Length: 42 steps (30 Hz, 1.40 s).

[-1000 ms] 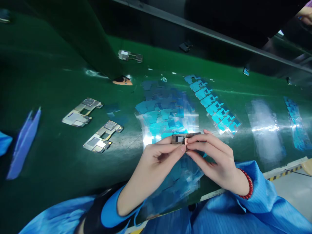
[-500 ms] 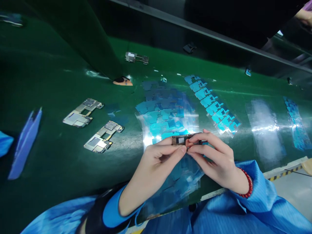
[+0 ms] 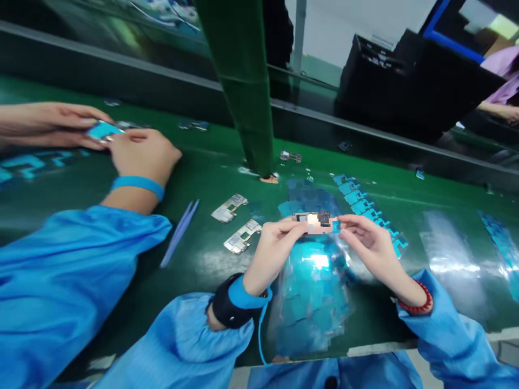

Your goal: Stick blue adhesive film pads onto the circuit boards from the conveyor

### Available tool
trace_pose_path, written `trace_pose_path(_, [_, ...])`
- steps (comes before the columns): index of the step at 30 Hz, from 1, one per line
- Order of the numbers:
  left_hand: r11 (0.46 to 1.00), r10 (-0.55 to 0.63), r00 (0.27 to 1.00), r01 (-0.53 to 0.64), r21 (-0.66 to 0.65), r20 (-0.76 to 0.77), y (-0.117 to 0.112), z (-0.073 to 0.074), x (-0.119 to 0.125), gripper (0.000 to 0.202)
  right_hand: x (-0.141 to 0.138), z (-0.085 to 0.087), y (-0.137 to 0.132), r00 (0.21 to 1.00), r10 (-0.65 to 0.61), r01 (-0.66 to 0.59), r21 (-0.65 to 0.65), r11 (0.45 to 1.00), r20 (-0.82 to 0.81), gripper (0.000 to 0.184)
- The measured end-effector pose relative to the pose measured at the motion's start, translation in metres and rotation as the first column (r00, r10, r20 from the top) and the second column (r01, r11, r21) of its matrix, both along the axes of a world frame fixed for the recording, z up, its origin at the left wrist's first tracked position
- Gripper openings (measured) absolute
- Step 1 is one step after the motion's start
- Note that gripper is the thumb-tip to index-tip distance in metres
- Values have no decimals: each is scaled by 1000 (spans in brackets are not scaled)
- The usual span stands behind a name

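Observation:
My left hand (image 3: 274, 243) and my right hand (image 3: 367, 243) hold a small circuit board (image 3: 317, 220) between their fingertips, level, above the green belt (image 3: 203, 178). The left grips its left end, the right its right end. Under the hands lies a clear sheet with several blue film pieces (image 3: 314, 281). A strip of blue stickers (image 3: 367, 208) runs just right of the board. Two more circuit boards (image 3: 229, 208) (image 3: 242, 236) lie flat on the belt to my left.
A co-worker's two hands (image 3: 138, 154) in blue sleeves handle a blue piece at the far left. Blue tweezers (image 3: 178, 232) lie beside the boards. A green post (image 3: 243, 81) stands mid-belt, with a small board (image 3: 291, 156) behind it. More film sheets (image 3: 446, 248) lie right.
The view has swung up and left, bringing in the co-worker's hands. My hands have spread to the board's two ends and raised it flat.

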<state>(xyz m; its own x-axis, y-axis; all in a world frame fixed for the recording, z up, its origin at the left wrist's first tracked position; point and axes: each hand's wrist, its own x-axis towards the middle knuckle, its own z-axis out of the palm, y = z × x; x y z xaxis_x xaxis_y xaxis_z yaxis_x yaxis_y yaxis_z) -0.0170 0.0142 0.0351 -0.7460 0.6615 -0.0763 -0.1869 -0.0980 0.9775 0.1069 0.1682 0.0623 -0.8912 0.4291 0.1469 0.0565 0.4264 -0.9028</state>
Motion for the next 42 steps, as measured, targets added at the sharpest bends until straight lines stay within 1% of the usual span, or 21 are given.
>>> trace_pose_path(2, [999,45,999,-44,12,-20,-1,2,-8,18,-15,1,2,1000,0,-1,-146,989,-6,21])
trace_pose_path(3, [998,61,998,-61,15,-24,-3,2,-12,17,-24,1,2,1000,1,-3,-180,984,-14,23])
trace_pose_path(5, [996,87,996,-87,17,-18,-7,4,-22,20,-40,2,3,999,10,-17,-193,981,-36,26])
trace_pose_path(7, [991,130,992,-130,13,-7,-14,5,-34,28,-58,2,3,997,28,-40,-181,983,-66,28])
trace_pose_path(9, [981,196,981,-196,4,-4,-25,4,-50,34,-77,2,4,995,44,-61,-178,982,-95,30])
trace_pose_path(11, [964,265,964,-265,-13,-10,-38,1,-68,32,-97,1,5,991,60,-80,-176,981,-116,33])
trace_pose_path(15, [919,376,924,-381,-102,-61,-65,-12,-107,21,-139,-11,2,988,105,-121,-149,981,-111,42])
trace_pose_path(16, [905,397,914,-405,-128,-80,-70,-16,-115,19,-150,-15,0,988,121,-134,-137,982,-99,41])
trace_pose_path(18, [880,426,897,-441,-178,-117,-78,-25,-130,17,-170,-26,-6,986,153,-160,-110,981,-63,33])
trace_pose_path(21, [831,472,863,-504,-235,-182,-84,-39,-146,18,-196,-41,-17,980,199,-198,-75,977,1,21])
trace_pose_path(24, [765,515,812,-580,-278,-276,-87,-50,-155,24,-218,-54,-33,972,230,-227,-55,972,57,22])
trace_pose_path(26, [726,518,782,-616,-304,-346,-89,-54,-157,26,-229,-61,-44,967,237,-235,-40,971,90,24])
trace_pose_path(29, [680,503,740,-658,-324,-446,-91,-56,-157,27,-242,-68,-57,963,234,-237,14,971,134,27])
trace_pose_path(31, [652,494,707,-686,-322,-507,-90,-55,-155,30,-246,-72,-61,961,227,-240,71,968,155,27])
trace_pose_path(34, [620,467,656,-721,-310,-593,-88,-54,-153,42,-248,-75,-61,958,225,-255,170,952,177,26])
trace_pose_path(38, [622,388,614,-725,-296,-687,-84,-55,-151,54,-245,-72,-57,947,238,-299,321,899,218,26])
trace_pose_path(42, [638,287,579,-710,-300,-763,-81,-57,-148,56,-239,-60,-57,931,251,-353,476,805,265,26])
